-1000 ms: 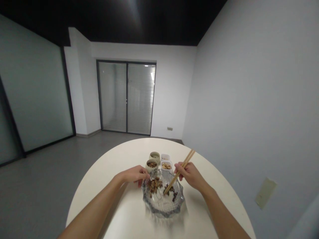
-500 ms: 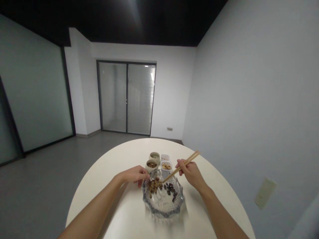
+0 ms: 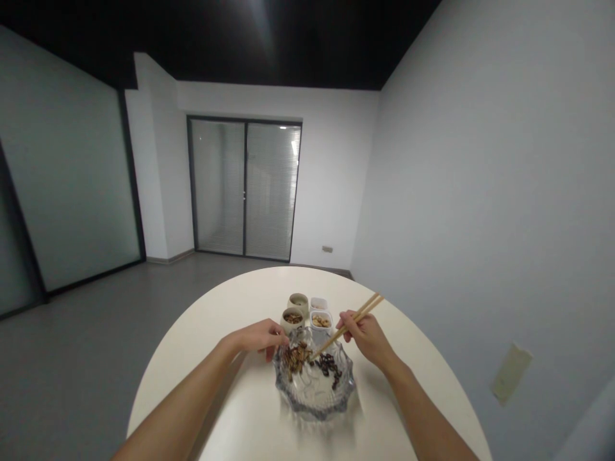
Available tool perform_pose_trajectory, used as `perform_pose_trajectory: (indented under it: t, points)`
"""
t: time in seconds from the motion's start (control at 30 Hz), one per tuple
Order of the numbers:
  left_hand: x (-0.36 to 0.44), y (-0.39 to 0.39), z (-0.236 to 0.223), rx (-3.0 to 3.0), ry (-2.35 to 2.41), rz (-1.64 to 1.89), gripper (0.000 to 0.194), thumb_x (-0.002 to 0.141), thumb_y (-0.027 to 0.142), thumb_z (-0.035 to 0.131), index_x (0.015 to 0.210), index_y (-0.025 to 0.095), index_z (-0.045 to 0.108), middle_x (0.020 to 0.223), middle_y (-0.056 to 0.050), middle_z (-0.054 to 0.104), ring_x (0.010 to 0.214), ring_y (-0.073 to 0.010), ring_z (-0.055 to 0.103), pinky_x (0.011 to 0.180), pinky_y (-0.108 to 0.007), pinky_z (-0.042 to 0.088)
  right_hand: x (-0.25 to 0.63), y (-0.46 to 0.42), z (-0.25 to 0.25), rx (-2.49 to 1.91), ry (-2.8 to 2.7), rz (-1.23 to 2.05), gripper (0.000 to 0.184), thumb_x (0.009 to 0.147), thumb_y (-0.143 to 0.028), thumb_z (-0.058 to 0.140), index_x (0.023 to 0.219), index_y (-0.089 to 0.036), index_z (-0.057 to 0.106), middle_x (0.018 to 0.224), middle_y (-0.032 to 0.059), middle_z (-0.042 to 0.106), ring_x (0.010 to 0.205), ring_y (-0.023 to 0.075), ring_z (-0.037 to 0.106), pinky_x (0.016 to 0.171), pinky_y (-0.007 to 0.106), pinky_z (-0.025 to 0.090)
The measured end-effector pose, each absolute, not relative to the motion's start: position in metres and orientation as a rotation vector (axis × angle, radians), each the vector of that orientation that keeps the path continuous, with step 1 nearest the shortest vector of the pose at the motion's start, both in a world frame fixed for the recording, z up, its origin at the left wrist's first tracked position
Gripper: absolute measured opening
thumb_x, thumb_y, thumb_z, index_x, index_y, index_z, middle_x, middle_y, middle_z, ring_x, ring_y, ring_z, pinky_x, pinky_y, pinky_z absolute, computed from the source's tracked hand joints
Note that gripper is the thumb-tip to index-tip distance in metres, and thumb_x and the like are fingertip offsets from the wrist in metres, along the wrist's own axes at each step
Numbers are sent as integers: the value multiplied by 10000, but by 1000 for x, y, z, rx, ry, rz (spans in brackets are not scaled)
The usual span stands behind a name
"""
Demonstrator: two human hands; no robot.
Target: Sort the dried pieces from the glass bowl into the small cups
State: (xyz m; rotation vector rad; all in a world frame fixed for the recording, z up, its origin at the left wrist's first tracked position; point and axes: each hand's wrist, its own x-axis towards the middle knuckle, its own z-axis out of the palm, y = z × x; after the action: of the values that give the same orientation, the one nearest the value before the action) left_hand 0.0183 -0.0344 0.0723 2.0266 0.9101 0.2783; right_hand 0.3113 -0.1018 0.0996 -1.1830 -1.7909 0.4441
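Observation:
A clear glass bowl [image 3: 319,408] with a scalloped rim stands in front of me. Striped brown seeds or kernels [image 3: 295,360] lie on its left side and dark, glossy bean-like pieces [image 3: 329,365] on its right. My left hand [image 3: 262,335] has its fingers closed on the bowl's left rim. In my right hand [image 3: 364,333], gripped above the bowl's right side, is a pair of wooden chopsticks [image 3: 332,339]. Their tips reach down between the two heaps; whether they pinch a piece is too small to tell.
Just beyond the bowl are two beige cups, the nearer cup [image 3: 293,328] holding brown pieces and the farther cup [image 3: 298,302] behind it. Beside them sit a white container [image 3: 321,320] of pale yellowish pieces and another white container [image 3: 318,303]. All rest on a round white table [image 3: 230,403].
The chopstick tips have dipped slightly lower and left in the bowl, and a few dark pieces look shifted. My left hand has stayed at the rim.

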Motion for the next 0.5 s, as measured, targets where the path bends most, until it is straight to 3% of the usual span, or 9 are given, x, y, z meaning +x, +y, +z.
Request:
perform_pose_trajectory:
  t: [0.5]
  points:
    - [19, -32, 69, 2034, 872, 295, 402, 804, 530, 554, 810, 144, 667, 526, 22, 559, 467, -128, 503, 442, -228, 297, 311, -99, 94, -1167, -1835, 535, 428, 929, -499, 532, 681, -184, 682, 510, 6, 603, 515, 159, 585, 553, 246, 457]
